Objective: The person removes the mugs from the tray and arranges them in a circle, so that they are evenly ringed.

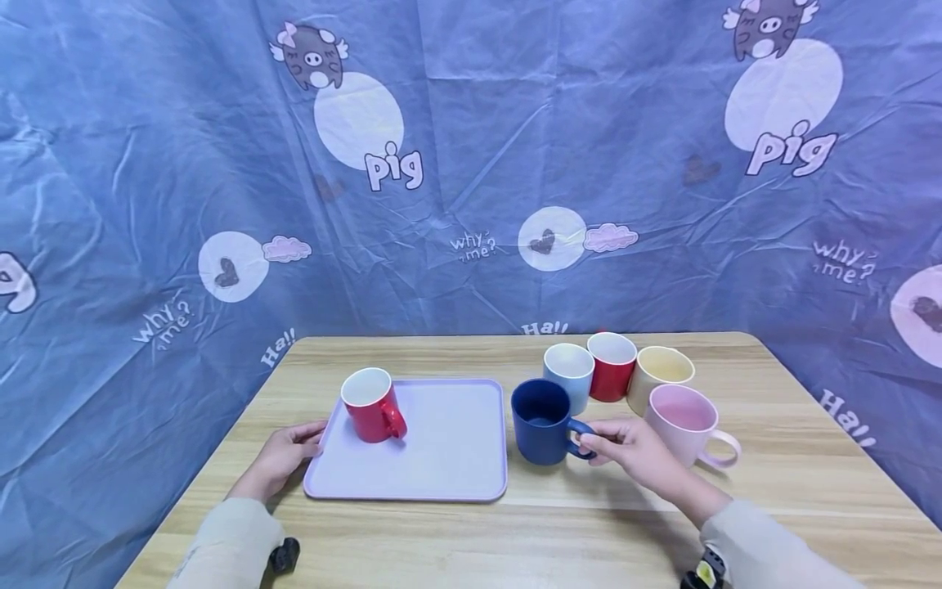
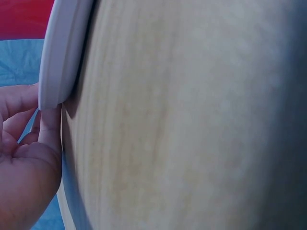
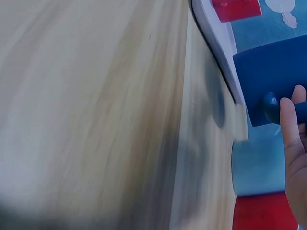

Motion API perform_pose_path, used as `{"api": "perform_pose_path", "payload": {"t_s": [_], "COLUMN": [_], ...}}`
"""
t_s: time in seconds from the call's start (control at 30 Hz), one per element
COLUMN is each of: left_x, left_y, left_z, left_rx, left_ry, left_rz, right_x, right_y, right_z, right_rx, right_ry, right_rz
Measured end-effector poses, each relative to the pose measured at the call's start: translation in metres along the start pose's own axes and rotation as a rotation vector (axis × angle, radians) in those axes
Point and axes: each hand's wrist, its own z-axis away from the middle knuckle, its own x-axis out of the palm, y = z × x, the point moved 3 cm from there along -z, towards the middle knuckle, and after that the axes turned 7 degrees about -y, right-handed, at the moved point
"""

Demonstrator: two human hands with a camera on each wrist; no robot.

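My right hand pinches the handle of a navy blue mug, which is upright just right of a pale lilac tray. In the right wrist view, this mug hangs above the wooden surface, its shadow apart from it. My left hand holds the tray's left edge, thumb and fingers at the rim in the left wrist view. On the tray's left part stands a red mug with a white inside, its handle turned to the right.
Behind and right of the blue mug stand a light blue mug, another red mug, a cream mug and a pink mug close to my right hand. A blue patterned cloth hangs behind the wooden table.
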Motion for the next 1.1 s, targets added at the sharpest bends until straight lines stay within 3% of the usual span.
{"api": "perform_pose_path", "payload": {"t_s": [0.37,1.1], "left_x": [0.001,0.001], "left_y": [0.001,0.001], "left_z": [0.001,0.001], "left_rx": [0.008,-0.002], "left_ry": [-0.004,-0.001], "left_rz": [0.011,0.004], "right_x": [-0.025,-0.049], "right_y": [0.003,0.018], "right_z": [0.034,0.076], "right_rx": [-0.027,-0.113], "right_ry": [-0.025,-0.025], "right_rz": [0.069,0.000]}}
